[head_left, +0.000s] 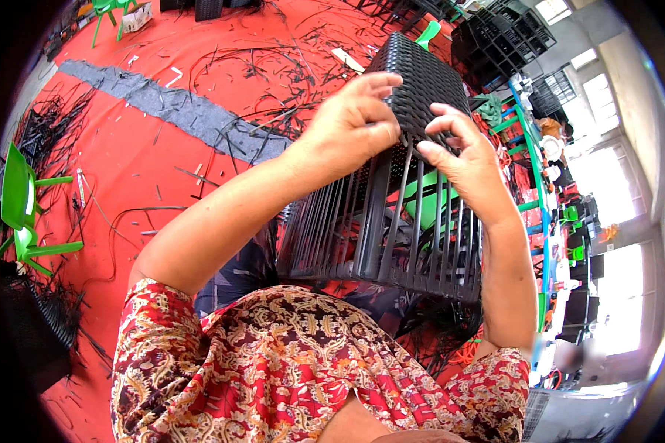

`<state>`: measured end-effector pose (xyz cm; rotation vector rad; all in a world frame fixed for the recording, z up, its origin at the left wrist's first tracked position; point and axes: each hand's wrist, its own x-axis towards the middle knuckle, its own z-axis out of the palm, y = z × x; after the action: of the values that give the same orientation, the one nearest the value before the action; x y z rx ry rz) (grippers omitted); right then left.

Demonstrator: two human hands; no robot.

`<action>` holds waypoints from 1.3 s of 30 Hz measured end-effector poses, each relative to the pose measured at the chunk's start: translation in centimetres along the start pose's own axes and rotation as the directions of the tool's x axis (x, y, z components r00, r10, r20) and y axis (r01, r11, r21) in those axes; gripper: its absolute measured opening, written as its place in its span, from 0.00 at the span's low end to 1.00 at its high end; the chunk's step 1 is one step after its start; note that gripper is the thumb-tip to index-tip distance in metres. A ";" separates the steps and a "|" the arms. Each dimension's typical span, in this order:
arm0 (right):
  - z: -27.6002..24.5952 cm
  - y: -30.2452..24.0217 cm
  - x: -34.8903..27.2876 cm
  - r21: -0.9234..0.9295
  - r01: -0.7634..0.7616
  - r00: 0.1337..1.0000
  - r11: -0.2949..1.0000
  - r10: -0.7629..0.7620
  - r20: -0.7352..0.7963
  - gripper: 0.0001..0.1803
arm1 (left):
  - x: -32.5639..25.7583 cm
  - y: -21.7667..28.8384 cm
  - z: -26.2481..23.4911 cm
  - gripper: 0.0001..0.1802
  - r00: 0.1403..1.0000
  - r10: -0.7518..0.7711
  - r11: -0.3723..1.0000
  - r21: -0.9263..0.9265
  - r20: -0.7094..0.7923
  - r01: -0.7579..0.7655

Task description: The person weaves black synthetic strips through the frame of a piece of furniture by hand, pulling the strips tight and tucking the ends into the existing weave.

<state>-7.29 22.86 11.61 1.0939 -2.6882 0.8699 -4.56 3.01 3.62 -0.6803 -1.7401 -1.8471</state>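
In front of me stands a black wicker frame (380,214), its far part closely woven and its near part strung with bare strips. At the edge of the woven part (421,77), my left hand (355,118) has thumb and forefinger pinched together. A dark strip appears at those fingertips, though its length is partly hidden. On the other side of that edge, my right hand (462,151) is raised with fingers curved and thumb apart from them. Nothing shows between its fingers. Through the bare strips a green plastic surface (425,199) is visible.
Black strip scraps (251,63) litter the red floor covering (125,177), crossed by a grey cloth runner (170,107). A green chair (24,207) stands at left. Along the right runs a green and blue rack (528,159), with black frames (499,40) stacked beyond.
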 end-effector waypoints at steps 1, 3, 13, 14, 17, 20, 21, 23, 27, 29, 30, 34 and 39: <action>-0.3 -0.4 0.1 0.046 -0.008 1.000 0.999 0.009 -0.030 0.11 | 0.0 0.3 -0.5 0.03 0.998 -0.018 0.997 -0.070 -0.065 0.014; -0.6 -1.2 0.6 0.127 -0.004 0.998 0.992 -0.004 0.063 0.12 | 0.0 0.9 -1.8 0.03 0.977 0.075 0.997 -0.007 -0.198 -0.078; 0.7 -1.9 2.4 0.667 -0.247 0.968 0.703 0.148 0.202 0.12 | -3.3 -0.2 -0.5 0.07 0.988 -0.044 0.999 -0.001 -0.146 0.044; 0.5 -2.0 2.2 0.667 -0.248 0.969 0.703 0.163 0.188 0.12 | -3.9 -0.4 0.0 0.08 0.992 -0.039 0.994 0.098 -0.124 0.051; 0.1 -2.5 2.0 0.616 -0.231 0.972 0.753 0.154 0.176 0.13 | -5.1 -1.0 1.7 0.11 0.991 -0.069 0.944 0.315 -0.112 0.101; 0.0 -2.8 2.1 0.556 -0.207 0.978 0.805 0.147 0.150 0.13 | -5.0 -2.0 3.2 0.14 0.978 -0.051 0.965 0.242 -0.203 0.100; 0.0 -2.9 2.1 0.539 -0.217 0.975 0.814 0.156 0.157 0.13 | -5.0 -2.3 3.5 0.15 0.975 -0.047 0.971 0.218 -0.217 0.095; 0.0 -3.0 2.3 0.506 -0.209 0.977 0.837 0.155 0.147 0.13 | -4.9 -2.5 3.9 0.16 0.969 -0.056 0.978 0.182 -0.240 0.102; 0.1 -3.2 2.3 0.498 -0.222 0.974 0.839 0.165 0.155 0.12 | -5.2 -2.3 3.9 0.17 0.959 -0.085 0.982 0.141 -0.272 0.127; 0.1 -3.2 2.4 0.494 -0.221 0.974 0.841 0.165 0.155 0.12 | -5.3 -2.1 3.9 0.17 0.956 -0.091 0.981 0.142 -0.279 0.135; 0.1 -3.2 2.4 0.490 -0.227 0.972 0.842 0.168 0.162 0.12 | -5.3 -2.1 3.8 0.17 0.955 -0.094 0.979 0.151 -0.280 0.141; 0.1 -3.0 2.3 0.486 -0.223 0.973 0.845 0.163 0.163 0.12 | -5.4 -2.2 3.8 0.17 0.951 -0.095 0.983 0.120 -0.293 0.135; 0.1 -2.8 2.2 0.486 -0.228 0.972 0.844 0.169 0.163 0.12 | -5.4 -2.2 3.8 0.17 0.950 -0.074 0.978 0.163 -0.302 0.128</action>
<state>-7.06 19.84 13.51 0.9698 -2.7769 1.6699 -1.99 7.06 -1.39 -0.2326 -1.7409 -1.7255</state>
